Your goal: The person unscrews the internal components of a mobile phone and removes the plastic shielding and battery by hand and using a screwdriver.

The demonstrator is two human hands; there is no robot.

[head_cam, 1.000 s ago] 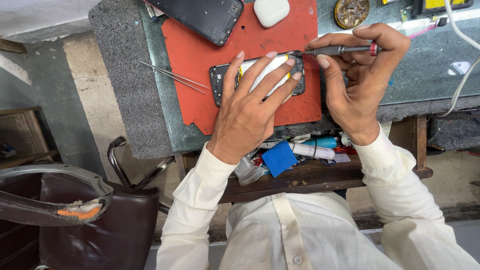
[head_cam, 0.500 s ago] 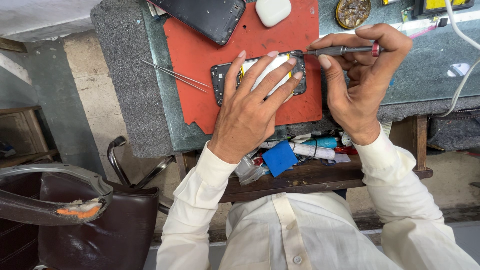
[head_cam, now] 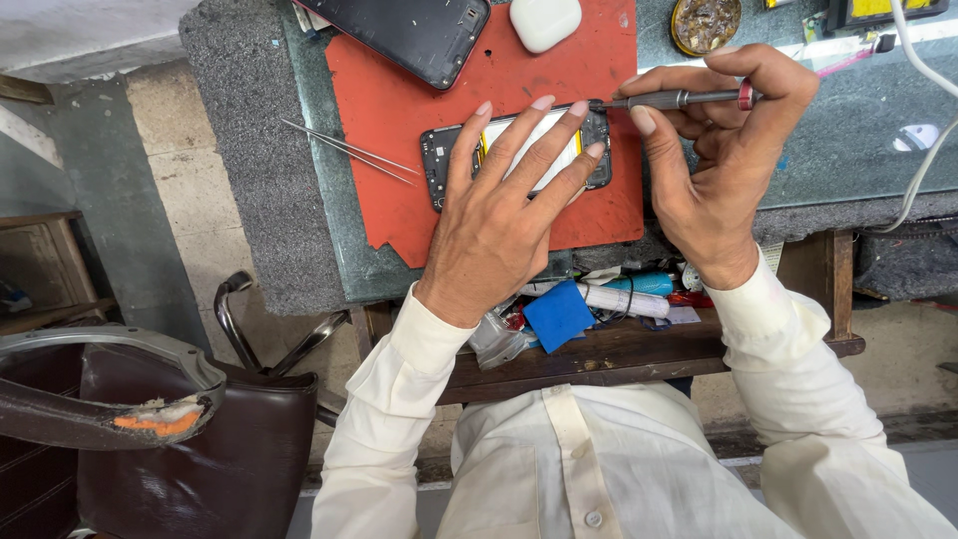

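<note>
I look straight down on a desk with a grey-green top, and at its near edge sits a red mat with a ragged lower border. On the floor to my left stands a brown chair with a worn armrest. Below the desk edge an open drawer holds a blue cloth, a white tube and other small clutter.

An opened phone lies flat in the middle of the mat, its insides facing up. My left hand is spread flat across it, fingers apart and pressing down, so most of the phone is hidden under them. My right hand has its grip pinched together on a thin screwdriver, which lies nearly level with its tip touching the phone's upper right corner.

A black phone cover lies at the mat's far left corner, well apart from the phone. A white earbud case sits beside it on the mat. A round tin of small parts rests on the desk beyond my right hand. Thin tweezers lie to the left of the phone, half on the mat. A white cable trails down the desk's right side.
</note>
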